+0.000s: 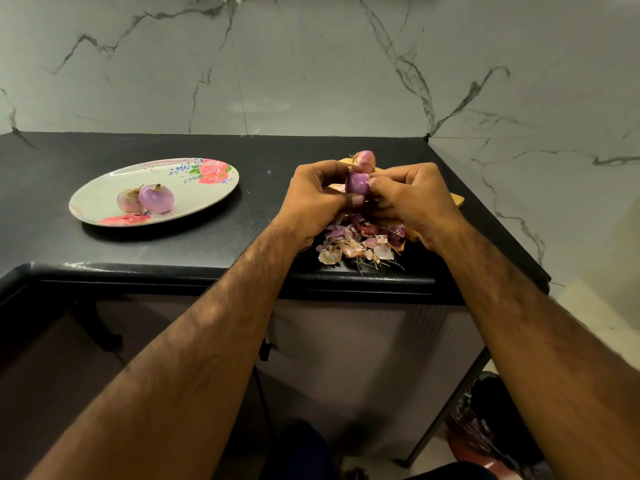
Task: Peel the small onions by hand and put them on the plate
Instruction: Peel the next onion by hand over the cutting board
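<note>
My left hand grips a small purple onion above the black counter, thumb underneath it. My right hand pinches at the onion's right side with its fingertips. Just behind the hands a second small onion with its skin on sits on a wooden board, mostly hidden by my hands. To the left lies an oval floral plate holding two peeled onions, one paler and one purple, touching each other.
A pile of torn onion skins lies below my hands near the counter's front edge. Marble walls close the back and right. A bin with a dark bag stands on the floor at lower right.
</note>
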